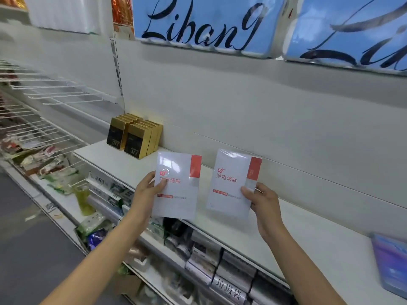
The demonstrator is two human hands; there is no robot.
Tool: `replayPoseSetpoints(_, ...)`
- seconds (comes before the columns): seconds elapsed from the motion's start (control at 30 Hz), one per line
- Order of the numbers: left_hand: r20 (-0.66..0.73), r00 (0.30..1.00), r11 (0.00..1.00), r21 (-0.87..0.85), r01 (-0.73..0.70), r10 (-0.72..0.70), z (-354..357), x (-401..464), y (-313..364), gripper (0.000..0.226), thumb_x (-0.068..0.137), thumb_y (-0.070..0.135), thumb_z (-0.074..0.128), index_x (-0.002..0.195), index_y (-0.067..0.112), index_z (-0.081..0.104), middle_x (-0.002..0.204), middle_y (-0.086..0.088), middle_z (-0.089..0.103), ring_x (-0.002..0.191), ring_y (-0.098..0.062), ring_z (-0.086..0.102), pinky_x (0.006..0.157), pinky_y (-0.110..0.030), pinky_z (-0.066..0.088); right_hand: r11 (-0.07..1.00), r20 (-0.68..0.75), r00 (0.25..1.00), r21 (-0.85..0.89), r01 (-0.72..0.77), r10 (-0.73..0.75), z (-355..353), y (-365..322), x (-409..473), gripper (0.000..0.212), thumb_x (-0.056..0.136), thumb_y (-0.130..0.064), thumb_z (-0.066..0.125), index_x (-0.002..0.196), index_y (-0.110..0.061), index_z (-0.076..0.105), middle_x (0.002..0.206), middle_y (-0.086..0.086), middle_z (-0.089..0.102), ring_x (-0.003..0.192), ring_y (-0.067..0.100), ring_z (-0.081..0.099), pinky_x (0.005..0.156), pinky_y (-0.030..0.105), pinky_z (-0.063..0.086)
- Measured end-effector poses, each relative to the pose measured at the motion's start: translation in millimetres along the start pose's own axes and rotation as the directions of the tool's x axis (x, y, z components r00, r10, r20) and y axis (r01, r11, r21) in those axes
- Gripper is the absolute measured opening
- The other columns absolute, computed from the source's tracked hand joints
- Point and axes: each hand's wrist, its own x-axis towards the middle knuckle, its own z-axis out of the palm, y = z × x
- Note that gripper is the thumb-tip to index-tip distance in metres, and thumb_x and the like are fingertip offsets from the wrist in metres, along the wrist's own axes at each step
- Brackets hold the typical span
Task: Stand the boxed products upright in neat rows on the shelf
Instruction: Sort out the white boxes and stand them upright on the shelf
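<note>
I hold two flat white boxes with red print, upright, in front of the white shelf (123, 164). My left hand (146, 194) grips the left white box (178, 190) by its left edge, thumb on its face. My right hand (262, 201) grips the right white box (231, 183) by its lower right edge. Both boxes hover at the shelf's front edge, side by side with a gap between them. Two rows of gold boxes (134, 137) stand upright at the shelf's left end.
A purple-blue flat pack (389, 263) lies at the shelf's right end. Big blue packs (202, 20) sit on the shelf above. Wire hooks (55, 93) stick out at the left. Lower shelves hold rolls and packets (211, 258).
</note>
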Motion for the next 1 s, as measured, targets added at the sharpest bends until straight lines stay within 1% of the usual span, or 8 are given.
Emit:
replayPoseSetpoints(0.1,-0.008,1.000,1.000,0.005,-0.011,0.011,-3.5,36.5,5.3,0.019,0.099,0.019,0.061,0.118,0.022,0.065,0.105,-0.004,0.077,0.094,-0.032,0.072,0.079,-0.049,0.061,1.000,0.002,1.000,-0.020,0.000,0.001,17.7,2.4,36.7,0.015,0.091,-0.003,0.067,0.105,-0.005,0.070,0.100,0.007,0.078,0.092,0.027,0.075,0.081,0.035,0.061)
replayPoseSetpoints(0.17,-0.017,1.000,1.000,0.013,-0.026,0.026,-6.6,58.3,6.0,0.019,0.100,0.020,0.061,0.118,0.023,0.065,0.105,-0.003,0.077,0.094,-0.029,0.073,0.080,-0.048,0.061,1.000,0.010,1.000,-0.018,-0.005,0.005,28.3,4.7,55.4,0.014,0.091,-0.004,0.067,0.105,-0.006,0.070,0.100,0.006,0.078,0.091,0.026,0.075,0.080,0.033,0.062)
replayPoseSetpoints(0.33,-0.018,1.000,1.000,0.010,-0.014,0.014,-13.8,107.3,2.3,0.017,0.098,0.019,0.061,0.113,0.026,0.066,0.103,-0.002,0.077,0.087,-0.023,0.073,0.067,-0.033,0.059,1.000,-0.012,1.000,0.000,-0.011,0.011,50.6,9.5,86.3,0.018,0.091,-0.002,0.066,0.109,-0.004,0.069,0.101,0.007,0.078,0.090,0.025,0.075,0.070,0.027,0.062)
replayPoseSetpoints(0.5,0.042,0.998,0.999,0.032,0.041,-0.042,-18.1,172.6,-2.8,0.021,0.098,0.024,0.063,0.120,0.025,0.063,0.111,-0.005,0.072,0.096,-0.029,0.069,0.075,-0.038,0.056,1.000,-0.076,0.997,0.010,0.001,-0.001,68.8,10.5,103.9,0.017,0.092,-0.001,0.065,0.108,-0.003,0.069,0.102,0.008,0.078,0.090,0.026,0.076,0.066,0.024,0.059)
replayPoseSetpoints(0.57,0.077,0.995,0.997,0.038,0.064,-0.067,-17.5,198.6,-4.9,0.025,0.098,0.025,0.063,0.123,0.024,0.062,0.111,-0.005,0.072,0.096,-0.028,0.069,0.076,-0.039,0.056,1.000,-0.114,0.993,-0.004,0.012,-0.012,76.2,13.0,106.4,0.018,0.092,-0.001,0.065,0.109,-0.003,0.069,0.102,0.007,0.078,0.091,0.026,0.076,0.069,0.026,0.061)
replayPoseSetpoints(0.7,0.191,0.976,0.994,0.059,0.095,-0.104,-17.8,250.0,-11.4,0.025,0.097,0.022,0.065,0.122,0.025,0.062,0.118,-0.008,0.071,0.104,-0.033,0.069,0.090,-0.050,0.056,0.999,-0.206,0.978,-0.020,0.026,-0.030,94.3,20.1,106.0,0.020,0.092,-0.002,0.065,0.111,-0.005,0.069,0.103,0.007,0.078,0.093,0.028,0.075,0.074,0.031,0.063)
replayPoseSetpoints(0.87,0.289,0.955,0.997,0.058,0.045,-0.060,-20.1,295.5,-14.3,0.026,0.100,0.023,0.061,0.126,0.021,0.057,0.115,-0.004,0.071,0.100,-0.026,0.070,0.075,-0.035,0.058,0.999,-0.277,0.959,-0.027,0.045,-0.051,121.2,30.4,98.3,0.021,0.092,-0.002,0.065,0.113,-0.005,0.068,0.106,0.008,0.078,0.097,0.028,0.075,0.081,0.038,0.061)
replayPoseSetpoints(1.0,0.336,0.941,0.987,0.158,-0.007,-0.048,-24.5,318.3,-25.3,0.033,0.103,0.034,0.055,0.133,0.021,0.055,0.117,0.001,0.071,0.104,-0.020,0.070,0.071,-0.025,0.056,0.998,-0.312,0.948,-0.033,0.059,-0.066,142.9,36.7,90.7,0.023,0.091,-0.002,0.065,0.114,-0.005,0.068,0.106,0.010,0.077,0.097,0.029,0.074,0.085,0.043,0.059)
